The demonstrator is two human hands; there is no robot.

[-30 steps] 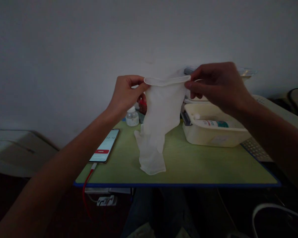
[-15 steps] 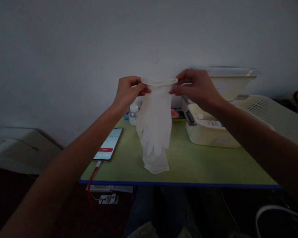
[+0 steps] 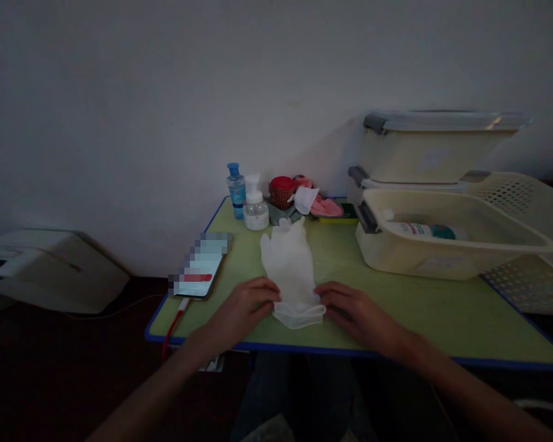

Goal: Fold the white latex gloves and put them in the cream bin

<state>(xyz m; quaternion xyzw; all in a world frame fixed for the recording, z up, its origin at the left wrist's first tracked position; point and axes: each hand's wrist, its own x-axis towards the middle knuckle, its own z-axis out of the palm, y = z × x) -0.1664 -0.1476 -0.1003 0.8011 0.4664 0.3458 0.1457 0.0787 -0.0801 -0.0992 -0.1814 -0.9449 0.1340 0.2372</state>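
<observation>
- Upper white glove (image 3: 288,264): now laid on the desk (image 3: 396,313), finger end toward the wall, cuff toward the person; half a second ago it hung in the air, fingers down.
- Second white glove (image 3: 298,321): underneath; its cuff end shows just past the upper cuff.
- Left hand (image 3: 239,312): lowered to desk level; thumb and fingers pinched on the left edge of the upper cuff.
- Right hand (image 3: 360,314): likewise lowered; pinched on the right edge of the same cuff.
- Beyond the gloves, fully in view now: pump bottle (image 3: 256,213), blue bottle (image 3: 236,195) beside it, red-lidded jar (image 3: 281,192); previously hidden or partly covered by hands and glove.
- Phone (image 3: 198,270): left of the gloves, red cable (image 3: 171,328) attached, as before.
- Cream bin (image 3: 410,261): to the right, holding a white bottle (image 3: 419,230).
</observation>
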